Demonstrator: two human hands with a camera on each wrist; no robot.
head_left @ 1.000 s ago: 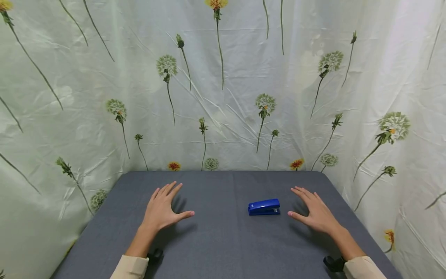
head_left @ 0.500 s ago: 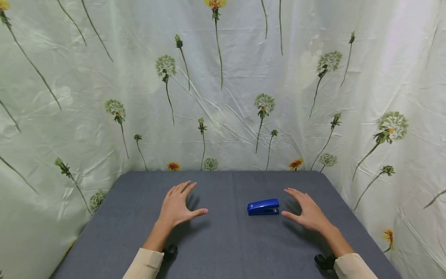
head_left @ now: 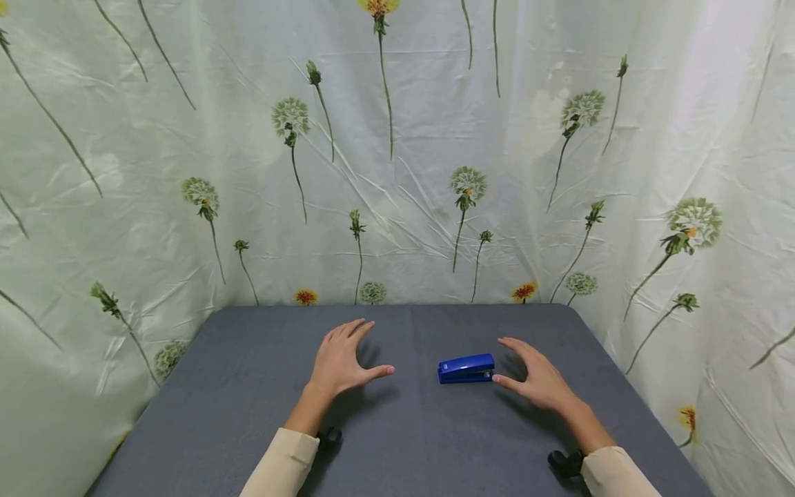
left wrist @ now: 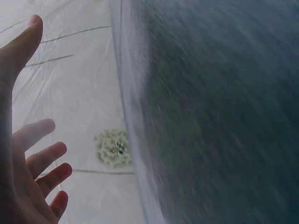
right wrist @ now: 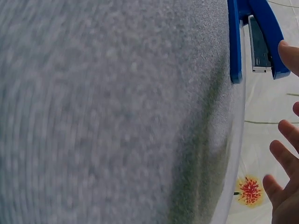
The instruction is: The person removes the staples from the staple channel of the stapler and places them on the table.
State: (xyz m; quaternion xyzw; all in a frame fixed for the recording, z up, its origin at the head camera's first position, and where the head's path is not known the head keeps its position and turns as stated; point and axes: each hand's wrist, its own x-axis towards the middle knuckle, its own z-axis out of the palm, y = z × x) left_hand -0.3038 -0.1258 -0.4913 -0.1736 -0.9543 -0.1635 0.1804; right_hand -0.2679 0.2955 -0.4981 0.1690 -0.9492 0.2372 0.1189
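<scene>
A blue stapler [head_left: 466, 368] lies on the grey table, its mouth facing right. Just to its right is my right hand [head_left: 539, 381], fingers spread and thumb tip by the stapler's open end; whether the thumb touches it I cannot tell. The right wrist view shows the stapler [right wrist: 267, 39] from the side, with a metal magazine under its raised top arm, and the thumb near that arm. My left hand [head_left: 341, 362] hovers left of the stapler, thumb stretched out, holding nothing. In the left wrist view the left hand [left wrist: 28, 182] has its fingers apart and slightly bent.
The grey cloth-covered table [head_left: 261, 400] stretches under both hands. A pale curtain [head_left: 397, 207] printed with dandelions hangs behind its far edge and along the sides. A black wrist camera [head_left: 566, 464] sits on the right forearm.
Both hands have moved inward, the left hand to the right and the right hand to the left, closer to the stapler. The stapler stays on the table.
</scene>
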